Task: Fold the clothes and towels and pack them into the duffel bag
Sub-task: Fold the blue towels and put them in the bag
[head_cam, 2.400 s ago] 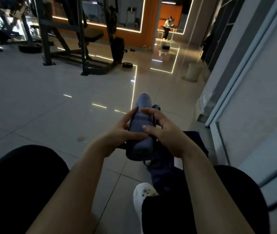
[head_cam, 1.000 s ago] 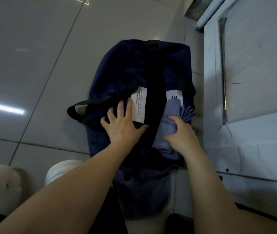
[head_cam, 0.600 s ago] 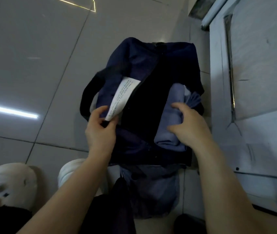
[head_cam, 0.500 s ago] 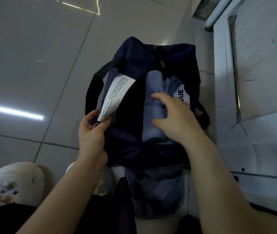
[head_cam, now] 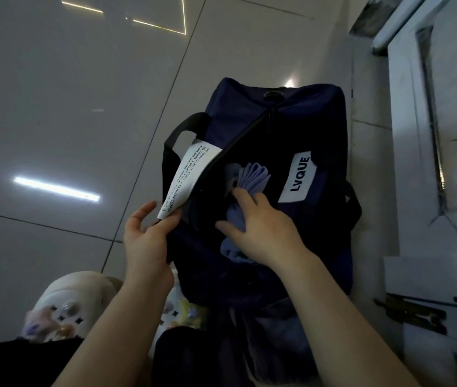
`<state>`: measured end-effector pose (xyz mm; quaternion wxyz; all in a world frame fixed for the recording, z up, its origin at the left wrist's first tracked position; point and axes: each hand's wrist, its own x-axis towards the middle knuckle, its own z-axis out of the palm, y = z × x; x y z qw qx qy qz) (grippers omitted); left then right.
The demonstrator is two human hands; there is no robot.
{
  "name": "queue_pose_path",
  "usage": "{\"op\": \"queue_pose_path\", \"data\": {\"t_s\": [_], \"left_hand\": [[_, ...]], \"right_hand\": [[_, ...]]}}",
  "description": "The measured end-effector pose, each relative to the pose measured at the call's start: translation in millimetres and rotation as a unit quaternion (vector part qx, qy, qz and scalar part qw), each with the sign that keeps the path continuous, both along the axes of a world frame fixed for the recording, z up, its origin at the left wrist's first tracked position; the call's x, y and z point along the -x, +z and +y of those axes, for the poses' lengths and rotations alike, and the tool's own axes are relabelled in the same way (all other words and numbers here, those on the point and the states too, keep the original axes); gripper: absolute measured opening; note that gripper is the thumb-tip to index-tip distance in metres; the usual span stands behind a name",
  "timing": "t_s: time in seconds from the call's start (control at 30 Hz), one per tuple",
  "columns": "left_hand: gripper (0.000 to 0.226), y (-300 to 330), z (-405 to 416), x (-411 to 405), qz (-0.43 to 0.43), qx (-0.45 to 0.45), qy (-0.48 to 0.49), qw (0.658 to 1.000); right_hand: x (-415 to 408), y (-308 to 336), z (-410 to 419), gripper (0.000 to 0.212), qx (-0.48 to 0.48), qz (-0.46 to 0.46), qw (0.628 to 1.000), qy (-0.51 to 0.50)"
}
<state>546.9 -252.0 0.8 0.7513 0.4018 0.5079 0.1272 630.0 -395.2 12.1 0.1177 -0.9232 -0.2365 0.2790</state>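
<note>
A navy duffel bag lies on the tiled floor with its zipper mouth pulled open. My left hand grips the bag's left edge just below a long white label and holds the opening wide. A rolled lilac-blue cloth sits inside the mouth, its layered end showing. My right hand rests on top of the roll and presses it down into the bag, fingers spread over it. A white patch with black lettering is on the bag's right flap.
A white panelled wall or door runs close along the bag's right side. Two pale clogs with charms are at lower left. Dark blue cloth lies just in front of the bag. Glossy grey floor tiles stretch to the left.
My view dropped from the gym floor to the bag. The roll went from both hands to the bag's mouth and has sunk deeper inside. My left hand took hold of the bag's left edge.
</note>
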Motion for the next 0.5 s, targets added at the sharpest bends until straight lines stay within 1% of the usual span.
{"op": "queue_pose_path", "data": {"t_s": [0.07, 0.1, 0.13, 0.17, 0.2, 0.23, 0.27, 0.3, 0.33, 0.37, 0.4, 0.43, 0.5], "left_hand": [[0.053, -1, 0, 3, 0.011, -0.106, -0.035, 0.994], [0.057, -2, 0, 4, 0.018, -0.176, -0.065, 0.982], [0.058, -2, -1, 6, 0.026, -0.265, -0.104, 0.958], [0.057, -1, -1, 9, 0.024, -0.381, -0.15, 0.912], [0.054, -1, -1, 10, 0.0, -0.505, -0.197, 0.841], [0.049, -4, 0, 12, -0.033, -0.608, -0.246, 0.754], [0.042, -6, 1, 13, -0.056, -0.678, -0.297, 0.67], [0.034, -9, 3, 12, -0.058, -0.715, -0.338, 0.61], [0.026, -12, 4, 12, -0.039, -0.726, -0.365, 0.582], [0.021, -14, 5, 13, -0.011, -0.718, -0.374, 0.588], [0.02, -14, 3, 13, 0.018, -0.692, -0.37, 0.62], [0.023, -11, -1, 13, 0.047, -0.656, -0.361, 0.662], [0.04, -7, -10, 13, 0.116, -0.561, -0.356, 0.739]], "right_hand": [[-7, -6, -3, 0.045, -0.044, 0.088, 0.993, -0.068], [-12, -9, -6, 0.041, -0.064, 0.107, 0.988, -0.094], [-16, -11, -9, 0.04, -0.072, 0.108, 0.986, -0.107], [-19, -12, -11, 0.041, -0.077, 0.097, 0.986, -0.115], [-19, -11, -14, 0.046, -0.082, 0.081, 0.986, -0.123], [-18, -12, -16, 0.053, -0.091, 0.063, 0.986, -0.125], [-15, -12, -18, 0.059, -0.101, 0.046, 0.986, -0.125], [-12, -13, -19, 0.066, -0.105, 0.029, 0.986, -0.123], [-7, -17, -19, 0.072, -0.099, 0.017, 0.988, -0.118], [-2, -21, -19, 0.077, -0.09, 0.003, 0.989, -0.116], [1, -24, -20, 0.08, -0.088, -0.01, 0.989, -0.123], [2, -25, -21, 0.082, -0.095, -0.022, 0.986, -0.135], [1, -24, -24, 0.085, -0.115, -0.043, 0.981, -0.152]]}}
